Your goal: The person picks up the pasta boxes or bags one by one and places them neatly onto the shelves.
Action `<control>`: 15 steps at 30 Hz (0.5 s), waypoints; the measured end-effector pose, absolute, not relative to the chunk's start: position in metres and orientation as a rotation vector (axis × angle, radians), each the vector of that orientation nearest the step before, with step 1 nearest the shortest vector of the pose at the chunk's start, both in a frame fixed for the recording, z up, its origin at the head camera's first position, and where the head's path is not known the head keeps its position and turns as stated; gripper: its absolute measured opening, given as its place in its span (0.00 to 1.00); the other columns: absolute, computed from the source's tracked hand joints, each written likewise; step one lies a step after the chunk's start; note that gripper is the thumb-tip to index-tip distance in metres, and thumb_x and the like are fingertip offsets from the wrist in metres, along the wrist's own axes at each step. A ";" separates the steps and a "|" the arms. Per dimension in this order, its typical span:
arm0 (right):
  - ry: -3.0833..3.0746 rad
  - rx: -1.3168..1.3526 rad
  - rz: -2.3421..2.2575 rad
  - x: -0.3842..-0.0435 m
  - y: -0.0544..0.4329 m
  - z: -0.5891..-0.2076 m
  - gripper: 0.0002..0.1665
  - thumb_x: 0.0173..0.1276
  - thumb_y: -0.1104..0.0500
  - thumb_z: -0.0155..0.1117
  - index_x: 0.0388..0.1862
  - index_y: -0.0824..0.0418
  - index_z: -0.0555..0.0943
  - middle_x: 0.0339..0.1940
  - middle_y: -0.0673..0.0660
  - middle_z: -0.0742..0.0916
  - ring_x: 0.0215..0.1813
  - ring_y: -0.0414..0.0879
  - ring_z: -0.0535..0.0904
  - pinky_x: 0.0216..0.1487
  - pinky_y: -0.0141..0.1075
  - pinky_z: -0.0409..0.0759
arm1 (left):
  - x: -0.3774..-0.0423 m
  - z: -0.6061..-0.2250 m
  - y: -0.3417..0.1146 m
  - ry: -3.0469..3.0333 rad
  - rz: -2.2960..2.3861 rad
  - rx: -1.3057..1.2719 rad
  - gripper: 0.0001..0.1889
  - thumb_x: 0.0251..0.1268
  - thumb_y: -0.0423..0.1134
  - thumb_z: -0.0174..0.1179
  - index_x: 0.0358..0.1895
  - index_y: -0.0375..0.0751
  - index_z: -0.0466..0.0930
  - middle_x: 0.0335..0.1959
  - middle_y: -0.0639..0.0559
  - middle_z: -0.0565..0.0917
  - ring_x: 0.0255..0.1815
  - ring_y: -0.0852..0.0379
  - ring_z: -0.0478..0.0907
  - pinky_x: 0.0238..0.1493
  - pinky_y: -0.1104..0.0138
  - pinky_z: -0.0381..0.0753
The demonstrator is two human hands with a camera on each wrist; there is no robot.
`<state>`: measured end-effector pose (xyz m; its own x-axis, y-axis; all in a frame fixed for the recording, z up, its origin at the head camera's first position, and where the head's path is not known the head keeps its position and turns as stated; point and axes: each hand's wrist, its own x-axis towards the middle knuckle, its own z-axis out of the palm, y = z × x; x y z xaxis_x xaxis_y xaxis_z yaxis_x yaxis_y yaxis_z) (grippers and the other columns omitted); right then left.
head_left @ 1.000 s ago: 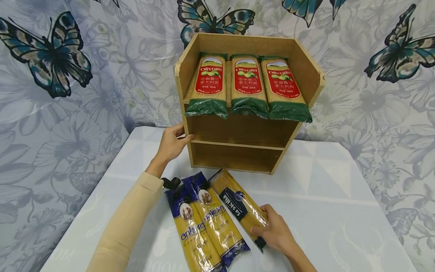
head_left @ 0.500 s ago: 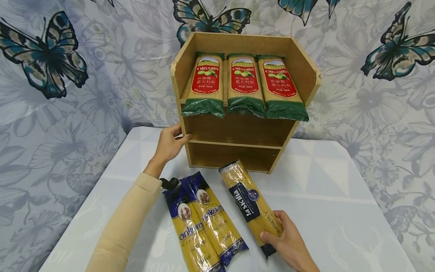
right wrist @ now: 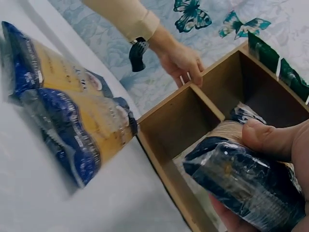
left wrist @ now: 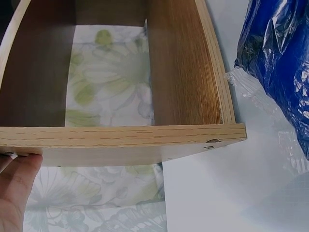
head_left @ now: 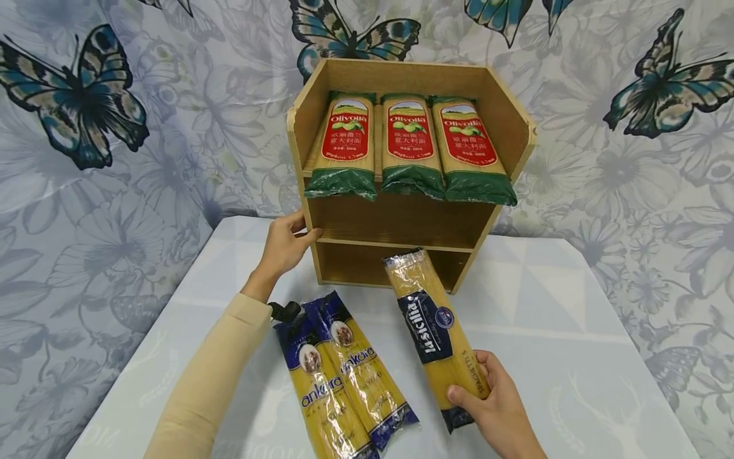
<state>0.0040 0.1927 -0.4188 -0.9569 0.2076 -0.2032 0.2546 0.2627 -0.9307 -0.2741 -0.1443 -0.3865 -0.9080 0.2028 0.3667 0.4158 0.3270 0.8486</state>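
Note:
My right hand (head_left: pixel 501 405) grips the lower end of a yellow spaghetti pack (head_left: pixel 444 363) with a dark blue "la sicilia" label, thumb across its front. The pack slants up and left, its top overlapping the bottom compartment of the wooden shelf (head_left: pixel 395 220) in the head view. With my left hand (head_left: pixel 283 245) I hold the shelf's left side panel, thumb at the front edge near the middle board. Fingertips (left wrist: pixel 24 169) show against that panel in the left wrist view. In the right wrist view, the pack's dark blue end (right wrist: pixel 241 183) faces the camera.
Two yellow and blue "ankara" pasta packs (head_left: pixel 344 376) lie side by side on the white table (head_left: pixel 573 357). Three green-ended Olivoilà spaghetti packs (head_left: pixel 408 137) rest on the top shelf, their ends jutting past its front edge. A butterfly-patterned cloth (head_left: pixel 172 159) hangs behind.
The right hand has lifted the la sicilia pack from beside the ankara packs, moving it right and toward the shelf and turning its label to face up. The left hand has stayed on the shelf.

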 end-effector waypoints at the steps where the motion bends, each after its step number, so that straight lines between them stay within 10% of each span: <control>1: 2.467 0.454 -1.833 0.003 0.193 -0.417 0.36 0.60 0.67 0.77 0.63 0.68 0.69 0.50 0.61 0.86 0.43 0.49 0.79 0.41 0.35 0.80 | -0.274 -0.387 -0.144 -2.394 -1.619 -0.568 0.25 0.68 0.31 0.66 0.69 0.40 0.78 0.57 0.39 0.84 0.60 0.45 0.81 0.58 0.52 0.83; 15: 2.414 0.484 -2.070 -0.018 0.197 -0.401 0.32 0.71 0.66 0.68 0.67 0.73 0.64 0.45 0.61 0.86 0.39 0.45 0.84 0.37 0.33 0.85 | -0.275 -0.387 -0.145 -2.405 -1.591 -0.564 0.25 0.68 0.30 0.66 0.68 0.40 0.78 0.57 0.39 0.84 0.61 0.44 0.81 0.58 0.50 0.82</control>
